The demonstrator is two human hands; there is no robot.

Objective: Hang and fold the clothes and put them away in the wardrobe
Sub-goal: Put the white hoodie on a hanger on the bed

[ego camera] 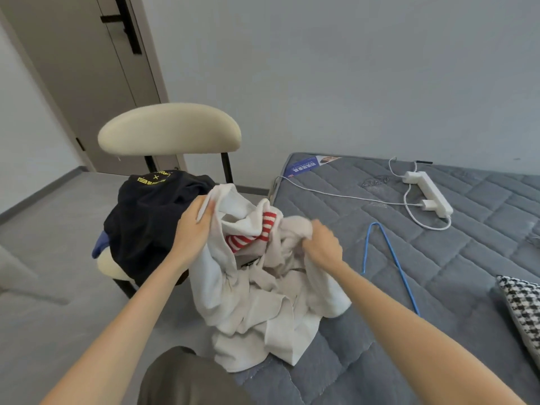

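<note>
Pinching edge of white top (254,311) w/ L hand (194,229), fingers pressed together on cloth. Gripping bunched fabric w/ R hand (321,244), fingers curled in. Holding top crumpled over bed (438,287) corner, lower part lying on it, red-white stripes inside. On bed just R of top: blue hanger (388,258); further back, power strip (429,194). On chair (169,130) at L: dark clothes (146,223).

The right forearm (409,325) hides part of the blue hanger (394,258); the houndstooth cushion (523,305) runs off frame.
</note>
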